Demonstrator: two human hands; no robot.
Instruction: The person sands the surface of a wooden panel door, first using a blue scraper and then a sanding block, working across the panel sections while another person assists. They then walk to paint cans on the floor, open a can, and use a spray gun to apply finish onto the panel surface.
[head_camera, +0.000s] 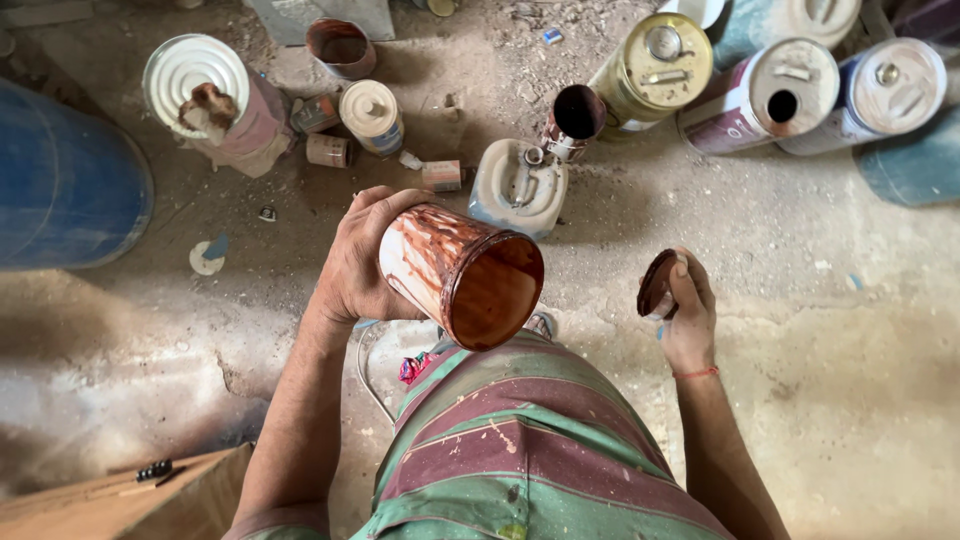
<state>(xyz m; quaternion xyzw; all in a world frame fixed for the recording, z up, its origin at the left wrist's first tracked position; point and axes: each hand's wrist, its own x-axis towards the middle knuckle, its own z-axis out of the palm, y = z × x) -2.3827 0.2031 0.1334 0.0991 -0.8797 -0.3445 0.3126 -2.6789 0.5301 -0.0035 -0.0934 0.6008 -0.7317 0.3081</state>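
Paint tin (462, 273), streaked with brown, lies tilted in the person's left hand (358, 262), its open mouth showing brown paint inside; the fingers wrap around its wall, holding it above the striped shirt (520, 440). Right hand (688, 312) holds a small round lid (656, 285), brown-coated, its fingers closed on the rim. On the dusty floor (800, 260) beyond stand a white jerrycan (518, 186), a dark open can (575, 118) just beside it, and several large lidded drums (775, 92). A blue barrel (60, 185) stands at the left edge.
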